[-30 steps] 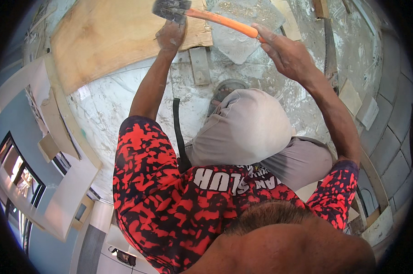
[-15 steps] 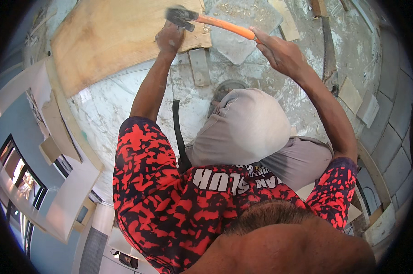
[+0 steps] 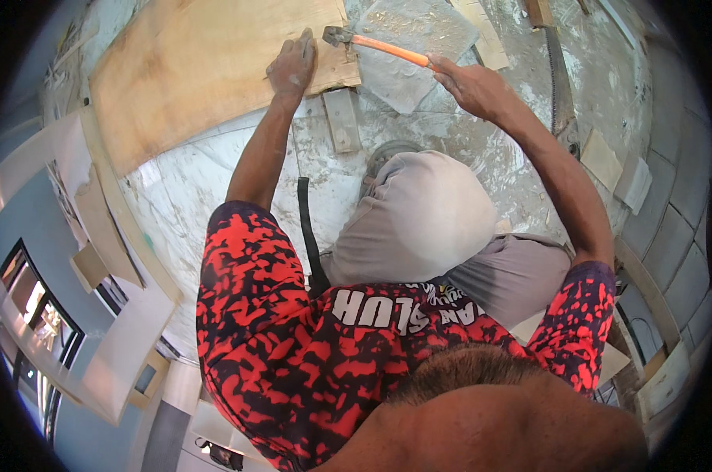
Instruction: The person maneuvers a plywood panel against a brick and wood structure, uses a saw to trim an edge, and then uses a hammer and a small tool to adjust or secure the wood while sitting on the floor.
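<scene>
My right hand is closed around the end of a hammer's orange handle. The hammer points left, and its dark metal head is over the right end of a plywood board, just right of my left hand. Whether the head touches the wood I cannot tell. My left hand rests on the board near its right edge, fingers stretched forward. A short wooden block sticks out from the board's near edge, toward my bent knee.
Beyond the hammer lies a dusty translucent sheet with wood shavings on it. A handsaw is on the stained floor at the right, near wood offcuts. A black strap stands up beside my knee.
The hammer head has come away from over my left hand and now sits to its right, at the board's end. The left hand's fingers show now and look straighter.
</scene>
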Available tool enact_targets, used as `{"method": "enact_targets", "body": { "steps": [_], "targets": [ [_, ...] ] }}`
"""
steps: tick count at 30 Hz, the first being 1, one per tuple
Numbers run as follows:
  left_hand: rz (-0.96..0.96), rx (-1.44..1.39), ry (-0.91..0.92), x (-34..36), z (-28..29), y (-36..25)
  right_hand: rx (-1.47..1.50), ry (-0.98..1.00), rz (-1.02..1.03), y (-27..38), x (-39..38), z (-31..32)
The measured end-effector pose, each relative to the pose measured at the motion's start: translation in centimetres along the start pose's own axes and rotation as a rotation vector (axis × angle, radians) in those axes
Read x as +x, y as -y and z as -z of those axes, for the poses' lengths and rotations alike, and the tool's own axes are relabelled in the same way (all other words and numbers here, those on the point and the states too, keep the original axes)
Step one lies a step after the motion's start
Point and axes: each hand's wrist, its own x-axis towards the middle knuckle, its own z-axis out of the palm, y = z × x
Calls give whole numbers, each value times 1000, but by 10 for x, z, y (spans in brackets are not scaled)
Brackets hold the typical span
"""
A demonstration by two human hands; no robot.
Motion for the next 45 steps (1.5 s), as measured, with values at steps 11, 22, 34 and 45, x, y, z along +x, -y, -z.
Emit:
{"method": "enact_targets", "body": {
  "steps": [11,22,34,45],
  "targets": [
    [11,-47,6,5,0,-1,2,-96,118,3,-16,-1],
    [34,-79,79,3,17,-8,75,-188,179,18,-31,10],
    [43,-114,17,11,17,-19,44,-260,191,5,-36,-1],
    [-11,-266,-143,-7,-22,18,115,-325,265,24,-37,18]
  ]
}}
